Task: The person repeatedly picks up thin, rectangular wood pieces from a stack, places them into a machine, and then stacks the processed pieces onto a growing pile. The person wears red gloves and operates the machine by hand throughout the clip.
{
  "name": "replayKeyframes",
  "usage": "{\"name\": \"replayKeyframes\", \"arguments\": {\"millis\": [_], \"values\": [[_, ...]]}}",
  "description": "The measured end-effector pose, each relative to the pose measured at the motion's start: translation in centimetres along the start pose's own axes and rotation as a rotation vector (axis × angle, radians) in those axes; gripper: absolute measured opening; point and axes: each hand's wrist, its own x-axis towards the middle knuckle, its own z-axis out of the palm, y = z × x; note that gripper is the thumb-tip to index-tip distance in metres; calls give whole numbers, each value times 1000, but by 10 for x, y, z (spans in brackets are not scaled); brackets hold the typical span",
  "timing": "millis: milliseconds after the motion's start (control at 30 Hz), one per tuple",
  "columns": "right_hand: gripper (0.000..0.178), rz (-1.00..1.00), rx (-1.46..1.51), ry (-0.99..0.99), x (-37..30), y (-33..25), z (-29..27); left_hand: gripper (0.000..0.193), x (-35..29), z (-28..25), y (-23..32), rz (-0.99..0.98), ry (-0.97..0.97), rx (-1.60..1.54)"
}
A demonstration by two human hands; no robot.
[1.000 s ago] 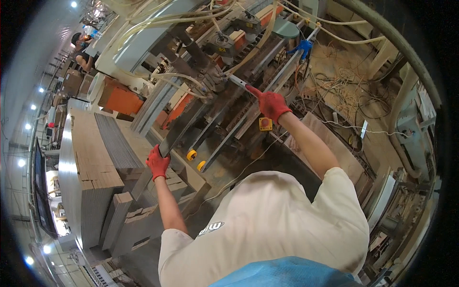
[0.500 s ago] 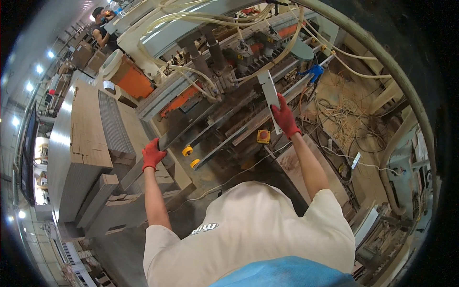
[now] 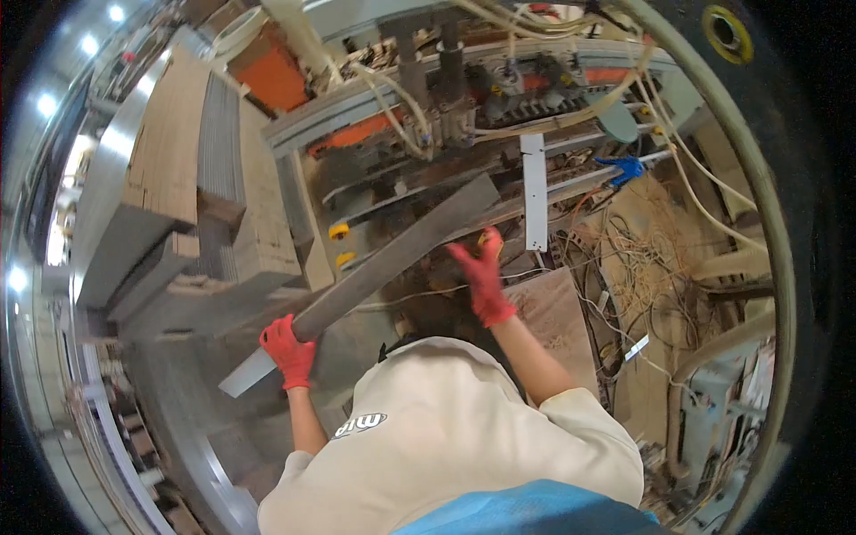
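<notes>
My left hand, in a red glove, is closed round a long narrow grey board near its lower left end. The board slants up to the right, its far end over the machine's rails. My right hand, also red-gloved, is open with fingers apart, close to the board's right side and apparently apart from it. Beyond that hand, a pale slotted strip with small holes lies across the machine's rails. Some of the rails are hidden behind the board.
Stacked boards stand at the left. An orange bin is behind them. Hoses hang over the machine, and a blue clamp-like part sits at its right. Tangled cords and a flat panel lie at the right.
My left hand has come nearer with the board, which now reaches across in front of the machine. My right hand has let go of the pale strip and drawn back toward the board. The view has shifted.
</notes>
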Motion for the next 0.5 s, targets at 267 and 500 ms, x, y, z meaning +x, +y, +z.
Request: {"name": "replayKeyframes", "arguments": {"millis": [267, 500], "values": [[37, 677, 572, -65, 4, 35, 48, 40, -152, -78, 7, -44, 529, 566], [39, 860, 802, -245, -3, 19, 94, 38, -302, -144, 18, -469, 380, 778]]}}
